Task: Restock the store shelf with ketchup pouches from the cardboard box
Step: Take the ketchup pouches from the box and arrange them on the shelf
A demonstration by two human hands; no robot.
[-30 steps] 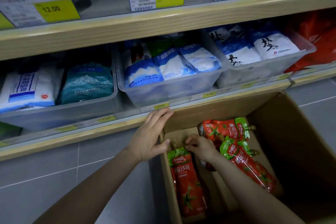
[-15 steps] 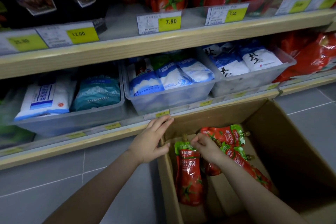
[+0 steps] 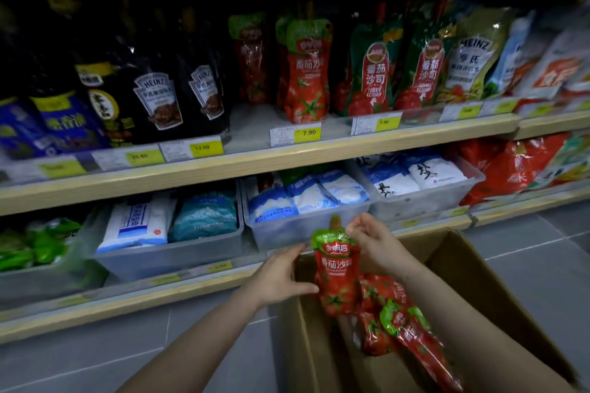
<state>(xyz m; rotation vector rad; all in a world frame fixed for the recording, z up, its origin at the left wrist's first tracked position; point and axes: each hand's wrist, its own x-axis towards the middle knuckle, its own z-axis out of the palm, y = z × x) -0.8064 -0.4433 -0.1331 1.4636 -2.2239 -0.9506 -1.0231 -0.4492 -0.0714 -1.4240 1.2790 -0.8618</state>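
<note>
Pouch [image 3: 336,268] up out of the box [image 3: 498,293] now, hanging upright, spout on top, pinched by its green top corner between the thumb and fingertips of the right hand [image 3: 372,241]. That is a thin hold: only the corner sits inside the fingers, and the whole red belly dangles below them. If the film is slick, it could slide out and drop back onto the 2 or so pouches [image 3: 402,325] lying in the box under the wrist.

Left hand [image 3: 277,277] sits beside the pouch, fingers fairly straight along the box's near corner, thumb just reaching the pouch's lower edge. It grips nothing that I can see, so it steadies rather than carries.

Well above the fingers stands the ketchup row [image 3: 306,73] on the shelf [image 3: 255,156], over the 7.90 tag [image 3: 295,135]. Those pouches stand packed and leaning. My worry is the swing: a dangling pouch carried up by 1 corner could knock the front one over, or catch the shelf lip on the way. A hold lower on the body would settle it.
</note>
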